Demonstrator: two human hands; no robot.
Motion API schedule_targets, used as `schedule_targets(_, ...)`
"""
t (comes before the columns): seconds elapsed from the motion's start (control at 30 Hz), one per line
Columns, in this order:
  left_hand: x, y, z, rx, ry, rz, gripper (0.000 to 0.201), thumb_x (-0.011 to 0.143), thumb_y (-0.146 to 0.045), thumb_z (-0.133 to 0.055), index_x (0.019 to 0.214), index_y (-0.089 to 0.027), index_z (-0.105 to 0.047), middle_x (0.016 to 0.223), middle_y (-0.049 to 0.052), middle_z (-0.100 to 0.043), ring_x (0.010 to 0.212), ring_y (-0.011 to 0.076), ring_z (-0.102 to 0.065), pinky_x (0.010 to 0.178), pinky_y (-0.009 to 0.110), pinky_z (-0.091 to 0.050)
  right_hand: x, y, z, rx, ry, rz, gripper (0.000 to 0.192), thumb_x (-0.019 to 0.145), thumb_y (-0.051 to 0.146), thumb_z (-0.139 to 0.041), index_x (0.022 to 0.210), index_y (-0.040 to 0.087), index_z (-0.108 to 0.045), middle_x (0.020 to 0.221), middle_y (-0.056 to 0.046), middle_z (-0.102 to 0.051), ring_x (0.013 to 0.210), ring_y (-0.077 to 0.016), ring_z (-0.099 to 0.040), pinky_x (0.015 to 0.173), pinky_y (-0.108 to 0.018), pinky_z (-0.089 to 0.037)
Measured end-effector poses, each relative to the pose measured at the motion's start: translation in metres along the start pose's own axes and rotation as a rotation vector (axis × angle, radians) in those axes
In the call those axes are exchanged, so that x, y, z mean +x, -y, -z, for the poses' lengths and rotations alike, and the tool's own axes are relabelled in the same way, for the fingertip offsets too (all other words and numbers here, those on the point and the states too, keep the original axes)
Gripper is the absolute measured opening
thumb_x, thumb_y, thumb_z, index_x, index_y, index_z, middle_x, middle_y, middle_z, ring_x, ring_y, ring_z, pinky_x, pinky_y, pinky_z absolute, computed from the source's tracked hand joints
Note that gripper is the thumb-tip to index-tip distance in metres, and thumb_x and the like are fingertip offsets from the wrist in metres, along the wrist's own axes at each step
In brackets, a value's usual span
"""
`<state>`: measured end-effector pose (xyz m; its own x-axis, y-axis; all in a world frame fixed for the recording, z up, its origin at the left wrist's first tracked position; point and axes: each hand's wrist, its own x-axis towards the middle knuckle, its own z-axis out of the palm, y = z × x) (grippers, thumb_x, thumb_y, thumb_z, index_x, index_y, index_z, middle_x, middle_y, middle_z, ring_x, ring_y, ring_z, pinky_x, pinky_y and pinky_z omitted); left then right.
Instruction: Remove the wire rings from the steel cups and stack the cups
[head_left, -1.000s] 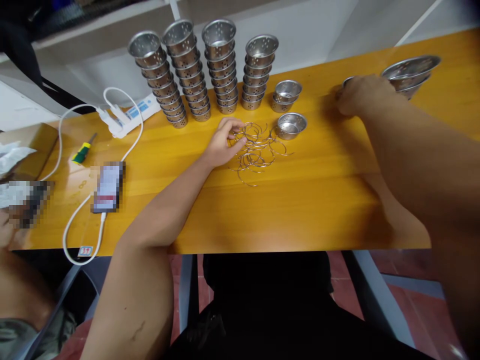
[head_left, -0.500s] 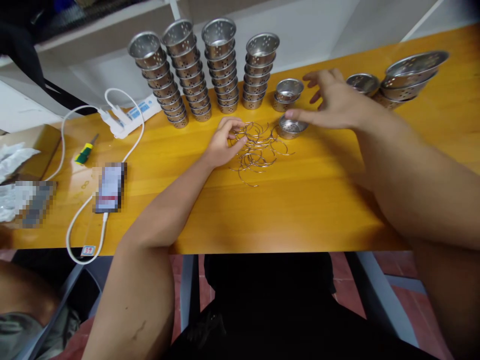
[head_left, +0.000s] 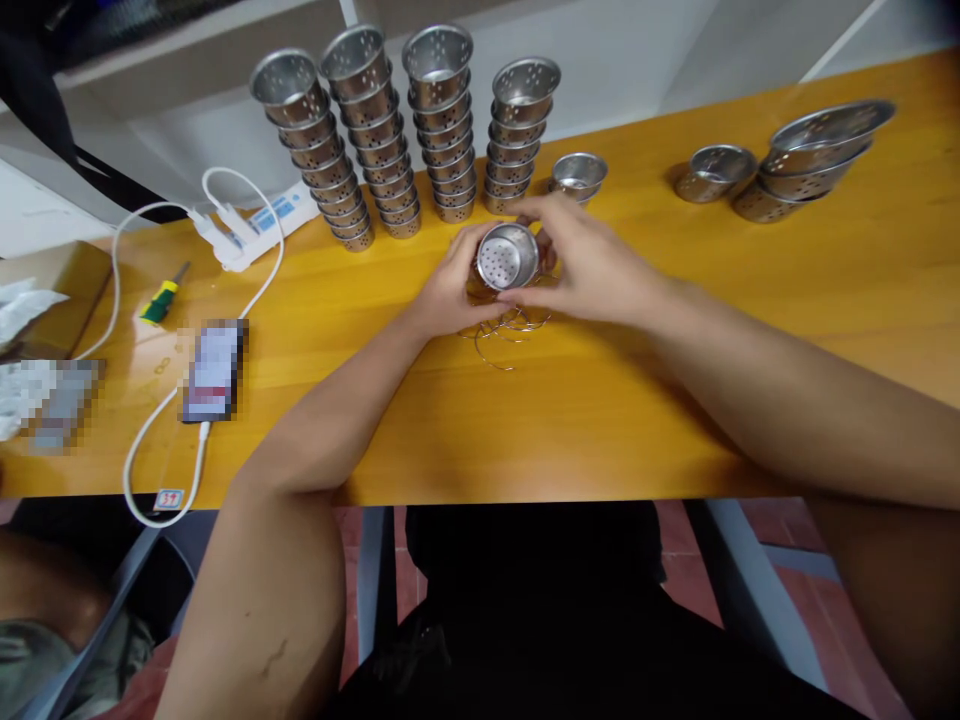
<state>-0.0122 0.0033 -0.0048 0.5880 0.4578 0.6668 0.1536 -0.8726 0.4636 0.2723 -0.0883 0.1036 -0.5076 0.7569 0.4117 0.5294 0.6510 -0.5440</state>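
Note:
Between my two hands a small perforated metal strainer cup [head_left: 508, 258] is tilted so its holed bottom faces me. My left hand [head_left: 454, 288] grips its left side, thumb below the rim. From the right, my right hand [head_left: 574, 258] holds it with the thumb low and the fingers behind the rim. Under the cup lies a pile of thin curved wire pieces [head_left: 495, 350], largely hidden by the hands. Just behind my right hand stands another strainer cup [head_left: 579, 172], its lower part covered.
Tall stacks of perforated cups [head_left: 436, 120] line the wall. At right are a single cup [head_left: 716, 172] and a leaning stack [head_left: 814, 160]. Leftward lie a power strip [head_left: 262, 230], a screwdriver [head_left: 161, 300], a phone [head_left: 215, 370] with its cable, and a box [head_left: 67, 290].
The single cup that stood right of the wires has been picked up by my right hand and brought left above the pile. My left hand has closed on it too.

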Motion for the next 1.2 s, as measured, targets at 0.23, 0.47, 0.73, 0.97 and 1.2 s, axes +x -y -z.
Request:
schedule_targets(0.23,-0.005,0.029,-0.005,0.010,-0.118,0.093,0.104,0.111,-0.100,-0.082,0.182,-0.031,-0.049,0.170,0.017,-0.074,0.161,0.0399,-0.080,0.142,0.065,-0.068,0.003,-0.037,-0.016,0.116,-0.062,-0.144,0.121,0.109,0.116,-0.072,0.197,0.034,-0.058,0.184,-0.021,-0.072,0.141,-0.0514,-0.083,0.125,-0.081,-0.073)
schedule_targets(0.47,-0.007,0.037,-0.001,0.019,-0.263,0.305,0.090,0.107,-0.090,-0.096,0.167,-0.031,-0.065,0.161,0.014,-0.076,0.163,0.0391,-0.076,0.149,0.065,-0.061,-0.008,-0.079,-0.021,-0.150,0.161,-0.054,0.070,0.119,0.094,-0.073,0.145,0.032,-0.094,0.144,-0.022,-0.087,0.139,-0.0543,-0.080,0.130,-0.083,-0.062)
schedule_targets(0.73,-0.001,0.019,0.001,-0.155,-0.214,0.405,0.086,0.107,-0.093,-0.093,0.157,-0.027,-0.070,0.150,0.015,-0.085,0.136,0.0307,-0.089,0.129,0.055,-0.075,-0.006,-0.067,-0.025,-0.191,0.114,-0.030,0.034,0.123,0.059,-0.074,0.108,0.032,-0.088,0.118,-0.017,-0.085,0.125,-0.0471,-0.079,0.123,-0.070,-0.063)
schedule_targets(0.97,-0.003,0.018,0.002,-0.118,-0.180,0.363,0.087,0.109,-0.093,-0.091,0.162,-0.027,-0.068,0.154,0.015,-0.086,0.143,0.0322,-0.090,0.132,0.058,-0.075,-0.006,-0.045,-0.018,-0.104,0.052,-0.086,0.037,0.118,0.065,-0.083,0.112,0.029,-0.089,0.116,-0.016,-0.084,0.107,-0.0412,-0.079,0.108,-0.063,-0.069)
schedule_targets(1.2,-0.007,0.025,0.002,-0.107,-0.151,0.340,0.082,0.115,-0.080,-0.092,0.171,-0.028,-0.063,0.160,0.017,-0.082,0.149,0.0349,-0.087,0.136,0.061,-0.073,-0.005,-0.036,-0.010,0.018,0.033,-0.138,0.039,0.111,0.068,-0.090,0.104,0.031,-0.082,0.104,-0.013,-0.083,0.096,-0.0371,-0.079,0.098,-0.060,-0.071)
